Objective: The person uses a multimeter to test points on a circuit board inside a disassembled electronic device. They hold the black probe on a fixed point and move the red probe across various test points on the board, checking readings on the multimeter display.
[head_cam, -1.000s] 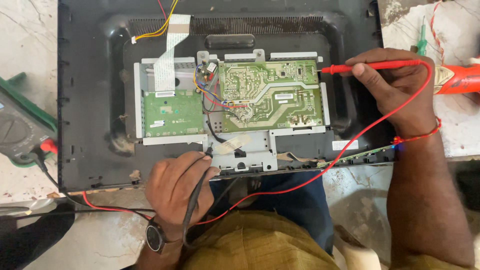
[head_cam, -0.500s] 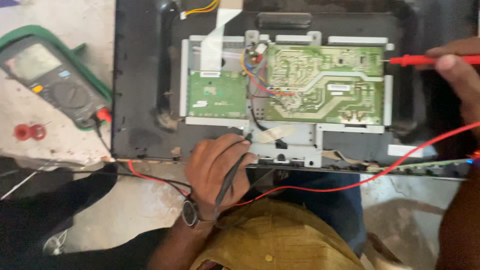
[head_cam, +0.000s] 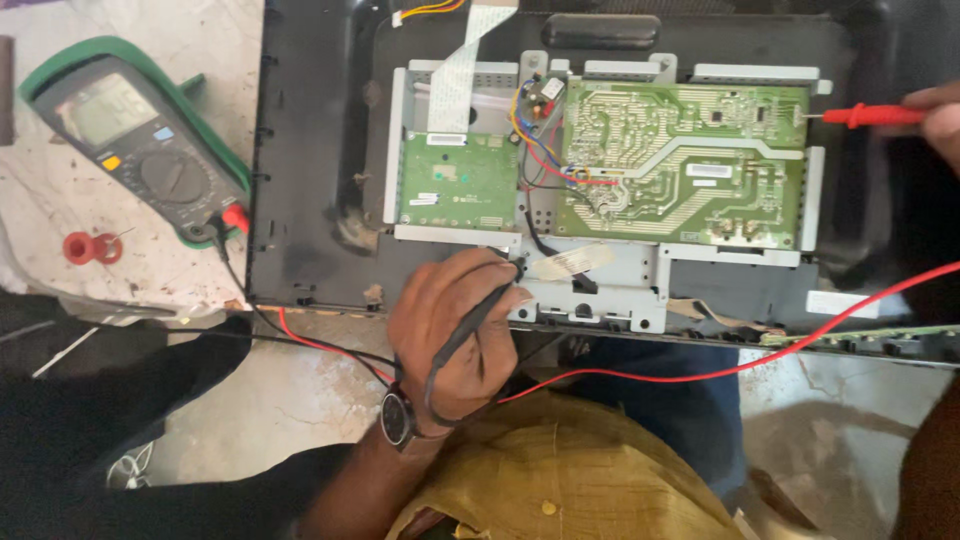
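A black monitor back [head_cam: 310,180] lies open on the bench, with a large green circuit board [head_cam: 690,165] and a smaller green board [head_cam: 460,182] on a metal frame [head_cam: 610,285]. My left hand [head_cam: 455,335], a watch on its wrist, grips a black test probe [head_cam: 478,312] whose tip rests against the metal frame by the lower edge. My right hand [head_cam: 935,115] is cut off by the right edge and holds a red test probe [head_cam: 865,116] with its tip at the large board's right edge.
A green-cased multimeter [head_cam: 135,150] lies at the upper left, black and red leads plugged in. The red lead [head_cam: 700,375] and black lead [head_cam: 300,335] run across my lap. A small red ring [head_cam: 90,247] sits left of the meter. A white ribbon cable [head_cam: 465,60] lies above the boards.
The view has swung left, bringing the multimeter fully into frame and pushing my right hand to the right edge. Both probes stay on their contact spots.
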